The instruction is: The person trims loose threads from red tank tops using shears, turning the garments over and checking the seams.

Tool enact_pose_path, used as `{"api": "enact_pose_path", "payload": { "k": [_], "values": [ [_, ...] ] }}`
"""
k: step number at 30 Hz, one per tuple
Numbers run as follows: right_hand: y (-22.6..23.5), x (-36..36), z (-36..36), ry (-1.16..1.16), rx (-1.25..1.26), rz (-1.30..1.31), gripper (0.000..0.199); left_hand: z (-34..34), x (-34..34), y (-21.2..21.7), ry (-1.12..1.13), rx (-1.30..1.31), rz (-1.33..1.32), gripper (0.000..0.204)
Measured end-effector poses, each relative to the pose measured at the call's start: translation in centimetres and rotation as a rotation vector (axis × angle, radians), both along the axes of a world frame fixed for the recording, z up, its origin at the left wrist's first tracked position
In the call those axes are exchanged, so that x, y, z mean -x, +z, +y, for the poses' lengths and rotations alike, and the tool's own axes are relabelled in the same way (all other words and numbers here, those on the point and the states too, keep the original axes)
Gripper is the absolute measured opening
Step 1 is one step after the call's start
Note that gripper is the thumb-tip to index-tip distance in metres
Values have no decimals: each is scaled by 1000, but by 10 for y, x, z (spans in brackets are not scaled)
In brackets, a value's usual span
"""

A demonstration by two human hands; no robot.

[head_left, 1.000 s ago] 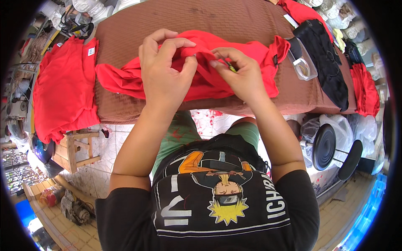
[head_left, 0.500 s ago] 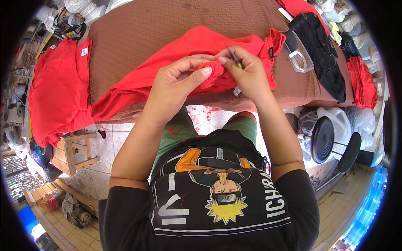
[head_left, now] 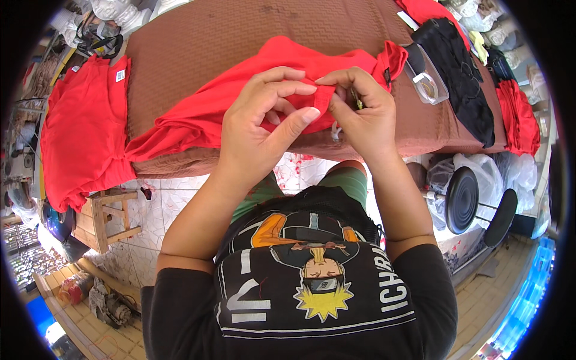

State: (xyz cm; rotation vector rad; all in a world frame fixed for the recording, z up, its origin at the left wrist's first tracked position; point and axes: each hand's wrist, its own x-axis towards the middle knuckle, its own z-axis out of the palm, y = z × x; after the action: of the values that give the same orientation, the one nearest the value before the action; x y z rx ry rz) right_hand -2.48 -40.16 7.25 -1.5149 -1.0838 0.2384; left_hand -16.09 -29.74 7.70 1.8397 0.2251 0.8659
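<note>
A red garment (head_left: 204, 117) lies bunched across the near part of a table with a brown textured cover (head_left: 198, 42). My left hand (head_left: 255, 120) holds a raised, folded edge of it, the thumb below and the fingers bent above. Facing it, my right hand (head_left: 367, 114) pinches the same edge between thumb and forefinger. Tucked in the right hand's curled fingers is a small tool (head_left: 358, 102) with a yellowish part; most of it is hidden, so its kind is unclear. A small whitish scrap (head_left: 336, 131) shows just below the garment, beside the right hand.
Several red garments (head_left: 84, 126) are piled at the table's left end. On the right are a clear plastic box (head_left: 435, 84), black cloth (head_left: 459, 78) and more folded red cloth (head_left: 519, 117). A wooden stool (head_left: 99, 219) stands below left, a round black seat (head_left: 462, 200) below right.
Both hands have shifted their grip along the garment's edge, and the held fold now stands more upright. The tool's dark pointed end, seen before above the right fingers, has turned out of sight.
</note>
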Motion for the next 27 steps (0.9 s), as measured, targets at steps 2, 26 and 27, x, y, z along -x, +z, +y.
{"api": "enact_pose_path", "payload": {
  "k": [2,26,27],
  "values": [
    [0,2,-1,4,5,123,18,1,-1,1,-8,-13,31,32],
    [28,-3,-24,-8,74,-425,27,13,-9,-5,110,12,136,22],
    [32,-11,-22,-32,72,-488,27,25,-14,4,152,54,96,22]
  ]
}}
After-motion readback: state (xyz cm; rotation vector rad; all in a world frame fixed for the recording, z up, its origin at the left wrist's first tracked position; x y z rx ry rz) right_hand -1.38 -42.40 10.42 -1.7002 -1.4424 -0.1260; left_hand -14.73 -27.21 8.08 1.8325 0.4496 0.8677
